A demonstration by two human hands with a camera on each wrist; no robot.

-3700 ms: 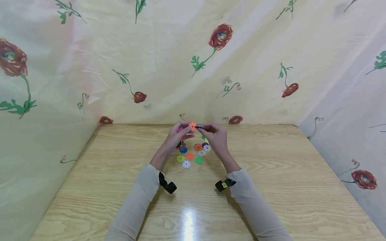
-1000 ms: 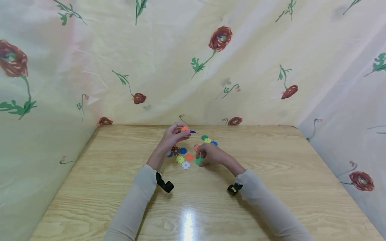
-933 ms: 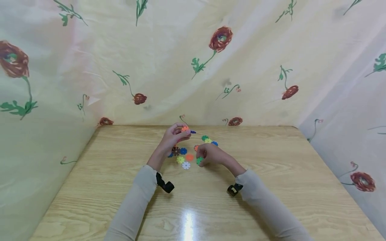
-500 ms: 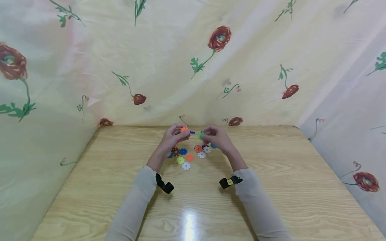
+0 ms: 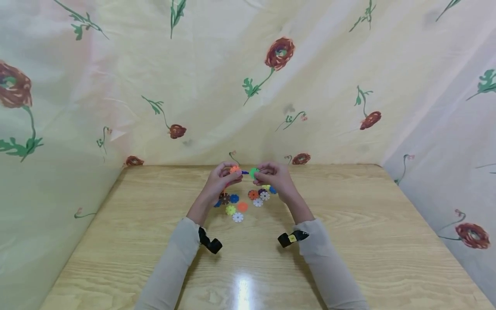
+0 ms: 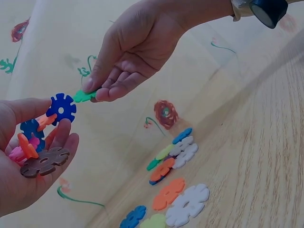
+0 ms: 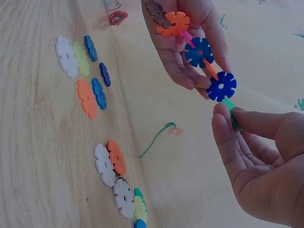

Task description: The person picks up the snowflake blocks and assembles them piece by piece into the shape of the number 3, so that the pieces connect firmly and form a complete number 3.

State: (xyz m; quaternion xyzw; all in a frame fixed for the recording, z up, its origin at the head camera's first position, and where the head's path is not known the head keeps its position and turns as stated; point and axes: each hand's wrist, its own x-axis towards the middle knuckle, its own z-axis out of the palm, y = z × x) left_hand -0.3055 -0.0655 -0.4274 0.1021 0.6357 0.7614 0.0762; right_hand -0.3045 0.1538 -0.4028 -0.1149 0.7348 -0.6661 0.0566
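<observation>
My left hand (image 5: pixel 213 185) holds a chain of slotted flower-shaped plastic discs joined edge to edge. In the left wrist view a brown disc (image 6: pixel 33 166) lies at its palm end, then come orange, pink and blue ones, and a dark blue disc (image 6: pixel 69 110) sticks out beyond the fingertips. Between thumb and fingers, my right hand (image 5: pixel 278 178) pinches a green disc (image 7: pixel 232 114). Its edge meets the rim of the dark blue disc in the right wrist view; whether the slots are engaged I cannot tell.
Loose discs lie on the wooden table (image 5: pixel 348 224) below the hands, among them a white disc (image 5: pixel 238 217), an orange disc (image 5: pixel 242 207) and a blue disc (image 5: pixel 234 198). A flowered cloth (image 5: pixel 217 86) hangs behind the table's far edge.
Earlier the right hand held the dark blue disc at the chain's orange disc. It then reached down, picked up the green disc and lifted it to the dark blue one. The left hand barely moved.
</observation>
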